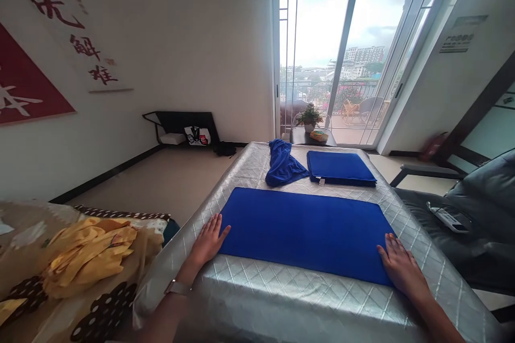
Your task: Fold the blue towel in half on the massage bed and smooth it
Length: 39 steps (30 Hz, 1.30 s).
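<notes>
A large blue towel [301, 230] lies spread flat on the silver quilted surface [281, 295] in front of me. My left hand [209, 241] rests flat and open at the towel's near left corner, fingers stretched out. My right hand [400, 265] lies flat and open on the near right corner. Farther back sit a neatly folded blue towel [340, 167] and, to its left, a crumpled blue towel [281, 163].
A yellow cloth [88, 254] lies on patterned bedding at the left. A grey chair with a remote [446, 217] stands at the right. Behind are a small table with a potted plant [309, 117], sliding glass doors, and a black shelf [183, 127] by the wall.
</notes>
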Available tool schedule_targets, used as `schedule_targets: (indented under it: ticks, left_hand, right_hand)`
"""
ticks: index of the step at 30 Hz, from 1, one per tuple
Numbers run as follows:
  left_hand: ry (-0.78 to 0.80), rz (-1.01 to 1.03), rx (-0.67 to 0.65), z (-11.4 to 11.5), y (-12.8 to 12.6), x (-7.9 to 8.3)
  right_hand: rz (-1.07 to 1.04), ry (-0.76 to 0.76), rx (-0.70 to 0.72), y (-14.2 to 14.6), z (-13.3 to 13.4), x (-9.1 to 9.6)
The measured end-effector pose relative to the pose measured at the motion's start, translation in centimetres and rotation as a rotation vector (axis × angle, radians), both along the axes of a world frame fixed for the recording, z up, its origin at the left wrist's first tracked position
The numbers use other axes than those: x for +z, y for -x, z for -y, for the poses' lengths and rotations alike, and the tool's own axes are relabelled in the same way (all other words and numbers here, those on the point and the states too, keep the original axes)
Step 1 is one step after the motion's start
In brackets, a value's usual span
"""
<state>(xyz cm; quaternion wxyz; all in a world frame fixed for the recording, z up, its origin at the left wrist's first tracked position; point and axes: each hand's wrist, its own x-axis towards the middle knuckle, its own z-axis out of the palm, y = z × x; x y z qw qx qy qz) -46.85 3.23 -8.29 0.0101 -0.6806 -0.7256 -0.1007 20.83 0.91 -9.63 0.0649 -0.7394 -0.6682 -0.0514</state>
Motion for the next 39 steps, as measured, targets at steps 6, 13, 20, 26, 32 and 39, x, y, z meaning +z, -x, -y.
schedule_targets:
  ticks: [6, 13, 20, 26, 32, 39]
  left_hand:
    - [0.022, -0.017, 0.029, -0.5, -0.8, 1.0]
    - [0.020, 0.034, -0.280, -3.6, -14.5, 5.2]
    - [-0.051, 0.050, -0.573, -5.7, -27.3, 4.4]
    - [0.016, 0.029, -0.391, -6.1, -20.6, 3.3]
    - [0.042, 0.001, -0.062, -6.2, -6.8, 2.9]
    - [0.008, 0.007, 0.043, -5.6, -0.9, 1.4]
  right_hand:
    - [-0.004, 0.006, -0.067, 0.5, 0.0, 0.7]
    - [-0.041, 0.015, 0.151, 12.3, -3.3, 5.8]
    - [-0.106, 0.122, 0.300, 25.6, -7.2, 7.7]
    - [-0.090, 0.172, 0.219, 22.3, -7.6, 6.1]
    - [-0.008, 0.128, 0.007, 9.5, -7.0, 4.7]
    - [0.011, 0.145, -0.139, -0.8, -6.1, 3.7]
